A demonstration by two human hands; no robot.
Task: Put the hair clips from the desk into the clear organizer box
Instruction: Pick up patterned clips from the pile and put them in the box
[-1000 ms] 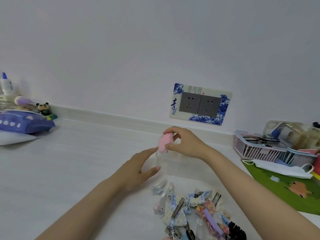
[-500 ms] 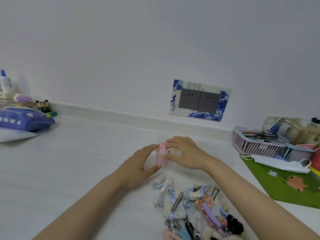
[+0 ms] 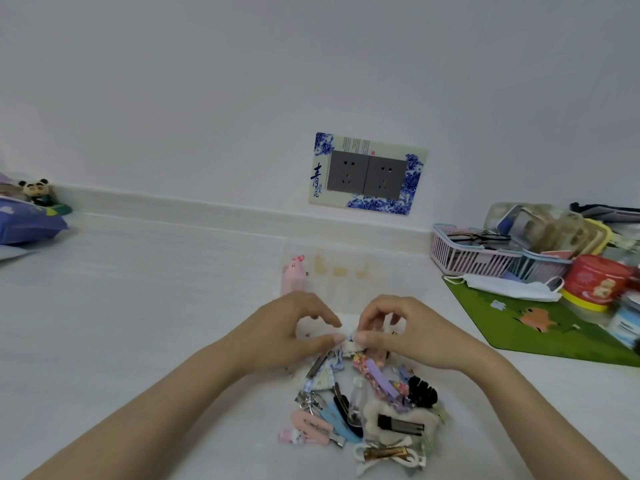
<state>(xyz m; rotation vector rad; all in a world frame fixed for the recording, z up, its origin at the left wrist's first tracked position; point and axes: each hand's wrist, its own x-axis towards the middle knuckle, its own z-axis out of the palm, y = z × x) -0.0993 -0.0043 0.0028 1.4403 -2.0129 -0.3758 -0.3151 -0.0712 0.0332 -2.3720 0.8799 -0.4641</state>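
White desk: pink clip [image 3: 294, 274] in clear organizer box [image 3: 349, 271]; left hand [image 3: 291, 332] & right hand [image 3: 398, 332] pinch, apparently, one small clip [image 3: 350, 342]; big pile [image 3: 363, 407] left.

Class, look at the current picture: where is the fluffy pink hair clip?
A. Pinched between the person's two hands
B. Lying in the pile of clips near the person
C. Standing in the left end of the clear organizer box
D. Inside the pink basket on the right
C: the pink clip stands in the left end of the clear organizer box, beyond both hands, which are at the pile of clips.
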